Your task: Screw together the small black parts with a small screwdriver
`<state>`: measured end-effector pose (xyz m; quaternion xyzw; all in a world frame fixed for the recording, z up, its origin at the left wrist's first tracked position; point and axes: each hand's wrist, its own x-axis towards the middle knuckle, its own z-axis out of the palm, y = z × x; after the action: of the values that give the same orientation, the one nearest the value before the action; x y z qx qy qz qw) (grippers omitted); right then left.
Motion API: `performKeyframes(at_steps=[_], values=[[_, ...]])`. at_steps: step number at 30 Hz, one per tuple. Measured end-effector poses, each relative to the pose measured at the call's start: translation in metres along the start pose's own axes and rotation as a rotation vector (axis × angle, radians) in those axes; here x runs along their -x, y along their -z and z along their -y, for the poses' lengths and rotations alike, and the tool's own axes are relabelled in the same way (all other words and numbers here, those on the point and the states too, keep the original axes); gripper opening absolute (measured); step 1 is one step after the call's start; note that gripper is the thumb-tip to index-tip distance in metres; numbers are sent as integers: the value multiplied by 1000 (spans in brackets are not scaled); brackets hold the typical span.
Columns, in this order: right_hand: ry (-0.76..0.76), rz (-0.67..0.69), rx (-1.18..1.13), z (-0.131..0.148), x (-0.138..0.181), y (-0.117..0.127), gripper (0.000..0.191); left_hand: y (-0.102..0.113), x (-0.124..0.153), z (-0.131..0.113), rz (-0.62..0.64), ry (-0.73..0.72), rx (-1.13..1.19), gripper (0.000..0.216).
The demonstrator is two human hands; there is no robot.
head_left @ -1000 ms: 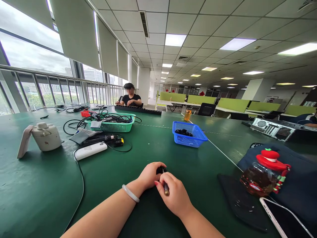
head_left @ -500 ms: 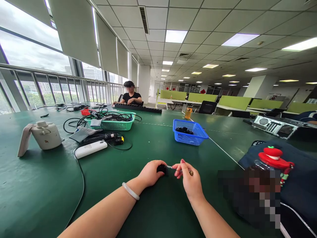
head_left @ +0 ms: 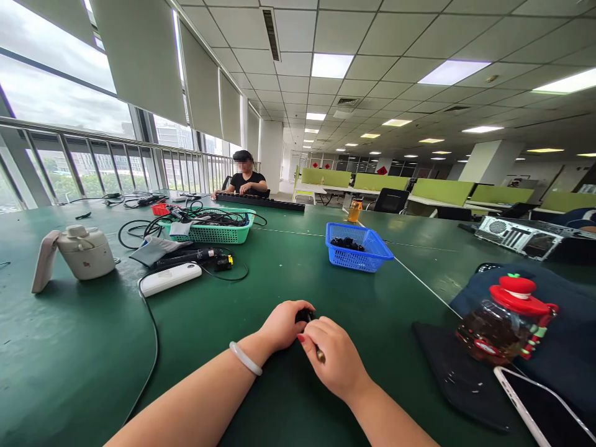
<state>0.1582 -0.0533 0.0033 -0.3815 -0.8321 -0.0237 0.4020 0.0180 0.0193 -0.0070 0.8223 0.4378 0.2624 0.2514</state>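
My left hand is curled round a small black part that rests on the green table. My right hand is closed on a thin tool with a brownish handle, its tip pointing at the black part. The two hands touch each other at the near middle of the table. A pale bangle sits on my left wrist.
A blue basket of small black parts stands beyond my hands. To the left lie a green basket of cables, a white device and a white pot. A red-lidded jar and a phone lie right. Another person sits far off.
My right hand, which had drawn away to the right with the tool, has come back against my left hand. The left hand has stayed on the black part.
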Motion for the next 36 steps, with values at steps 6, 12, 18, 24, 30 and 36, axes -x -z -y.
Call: performKeyframes(at_steps=[6, 12, 18, 24, 30, 36], values=[[184, 2, 184, 7, 2, -21, 39, -4, -3, 7, -5, 13, -22, 41], [154, -42, 179, 4, 3, -17, 42, -6, -5, 11, -23, 34, 23, 49], [144, -64, 172, 2, 4, -15, 43, -8, -5, 14, -38, 27, 81, 56], [195, -55, 219, 4, 5, -19, 43, -5, -4, 9, -28, 49, 32, 49], [-75, -146, -54, -5, 2, -10, 45, -3, -3, 5, -17, 25, 25, 39], [-681, -530, -786, -43, 1, 11, 52, 2, 1, 0, -6, 59, 42, 44]])
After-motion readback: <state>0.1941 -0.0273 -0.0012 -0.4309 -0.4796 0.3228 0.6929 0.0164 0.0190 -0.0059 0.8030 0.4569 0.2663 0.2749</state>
